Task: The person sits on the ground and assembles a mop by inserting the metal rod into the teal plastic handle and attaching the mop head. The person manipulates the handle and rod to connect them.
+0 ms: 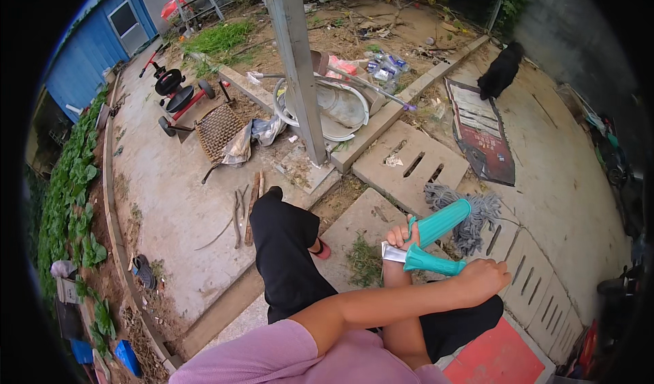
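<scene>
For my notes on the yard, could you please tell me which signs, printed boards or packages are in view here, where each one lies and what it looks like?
Printed board: lying flat on the paving right of the slotted slabs, just below the black animal; long rectangle, dark with red edges and pale panels.
Packages: small heap on the bare soil behind the metal post, beside the round white tub; bluish and clear wrappers, with a pinkish one alongside.
No screens are visible.

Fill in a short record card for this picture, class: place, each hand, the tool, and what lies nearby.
place: outdoor concrete yard
left hand: crossed to the right side, gripping the teal handle part
right hand: crossed over, on the teal sleeve
tool: mop, grey strand head on slotted slabs
nearby: black animal, red tricycle, metal post
</scene>
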The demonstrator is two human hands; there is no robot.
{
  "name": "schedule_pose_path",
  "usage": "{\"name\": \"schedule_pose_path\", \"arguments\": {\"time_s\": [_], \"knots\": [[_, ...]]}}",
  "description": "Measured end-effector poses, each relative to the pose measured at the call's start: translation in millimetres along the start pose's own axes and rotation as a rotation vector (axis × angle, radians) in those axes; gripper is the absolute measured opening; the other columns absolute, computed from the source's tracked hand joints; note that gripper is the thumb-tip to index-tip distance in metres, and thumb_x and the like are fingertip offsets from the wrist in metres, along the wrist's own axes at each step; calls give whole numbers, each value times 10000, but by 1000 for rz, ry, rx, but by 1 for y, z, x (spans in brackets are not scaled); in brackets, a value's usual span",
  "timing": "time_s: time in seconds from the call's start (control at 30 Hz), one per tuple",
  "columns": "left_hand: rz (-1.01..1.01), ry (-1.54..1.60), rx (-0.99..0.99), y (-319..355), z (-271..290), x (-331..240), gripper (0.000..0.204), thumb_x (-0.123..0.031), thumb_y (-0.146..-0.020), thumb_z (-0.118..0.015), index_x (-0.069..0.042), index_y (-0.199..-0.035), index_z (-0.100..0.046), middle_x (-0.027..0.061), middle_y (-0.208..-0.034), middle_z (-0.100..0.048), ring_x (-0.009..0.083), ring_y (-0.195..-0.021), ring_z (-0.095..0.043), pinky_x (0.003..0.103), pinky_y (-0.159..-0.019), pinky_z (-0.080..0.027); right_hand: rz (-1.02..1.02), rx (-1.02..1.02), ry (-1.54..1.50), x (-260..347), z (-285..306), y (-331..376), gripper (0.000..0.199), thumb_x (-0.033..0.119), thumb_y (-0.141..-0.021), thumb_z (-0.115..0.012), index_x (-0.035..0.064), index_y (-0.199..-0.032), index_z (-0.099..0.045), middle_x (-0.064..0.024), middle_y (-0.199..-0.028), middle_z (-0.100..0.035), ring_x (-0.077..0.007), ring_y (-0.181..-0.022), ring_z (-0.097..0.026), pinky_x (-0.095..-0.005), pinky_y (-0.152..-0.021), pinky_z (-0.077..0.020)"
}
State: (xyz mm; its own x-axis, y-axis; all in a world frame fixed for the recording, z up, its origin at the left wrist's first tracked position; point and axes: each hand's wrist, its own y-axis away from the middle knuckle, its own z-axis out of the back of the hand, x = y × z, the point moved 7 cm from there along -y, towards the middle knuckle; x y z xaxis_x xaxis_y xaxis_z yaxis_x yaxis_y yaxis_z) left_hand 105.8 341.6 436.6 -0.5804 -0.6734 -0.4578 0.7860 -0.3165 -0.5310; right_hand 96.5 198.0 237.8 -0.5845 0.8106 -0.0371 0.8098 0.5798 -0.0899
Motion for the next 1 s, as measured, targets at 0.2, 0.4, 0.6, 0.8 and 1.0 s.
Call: {"name": "schedule_pose_path", "arguments": {"time_s": [0.2,0.4,0.6,0.8,1.0], "knots": [[243,332,-720,56,176,64,226,-60,-810,-561,-31,-1027,-504,41,-644,-454,122,-576,-494,265,-525,-411,346,-566,-62,42,-22,3,244,220,-908,-383,11,-1009,-459,28,-553,-358,-107,-438,-316,-312,-458,-351],[905,1125,-1251,209,99,232,226,-175,-892,-431,-42,-1074,-414,59,-761,-512,142,-631,-540,282,-567,-492,355,-334,-516,99,-60,-42,228,183,-883,-350,-29,-924,-421,41,-507,-331,-79,-375,-274,-222,-354,-252],[1548,1959,-596,233,-127,198,370,-379,-899,-365,-31,-983,-457,101,-850,-544,249,-778,-556,411,-724,-471,116,-332,-477,51,-107,-72,261,241,-892,-307,0,-821,-377,27,-490,-314,-87,-381,-281,-225,-379,-277],[843,1839,-740,136,26,209,327,-268,-920,-351,-25,-1109,-462,111,-963,-577,236,-820,-592,333,-728,-491,114,-279,-327,44,-119,-75,193,175,-878,-361,-16,-885,-392,36,-515,-338,-66,-379,-296,-215,-373,-286],[863,1229,-403,199,62,179,660,-123,-789,-583,-117,-1332,-207,119,-1262,-384,240,-1101,-459,372,-885,-393,207,-291,-322,60,-101,-68,180,154,-865,-381,-13,-931,-404,34,-536,-358,-77,-381,-302,-229,-371,-287]]}}
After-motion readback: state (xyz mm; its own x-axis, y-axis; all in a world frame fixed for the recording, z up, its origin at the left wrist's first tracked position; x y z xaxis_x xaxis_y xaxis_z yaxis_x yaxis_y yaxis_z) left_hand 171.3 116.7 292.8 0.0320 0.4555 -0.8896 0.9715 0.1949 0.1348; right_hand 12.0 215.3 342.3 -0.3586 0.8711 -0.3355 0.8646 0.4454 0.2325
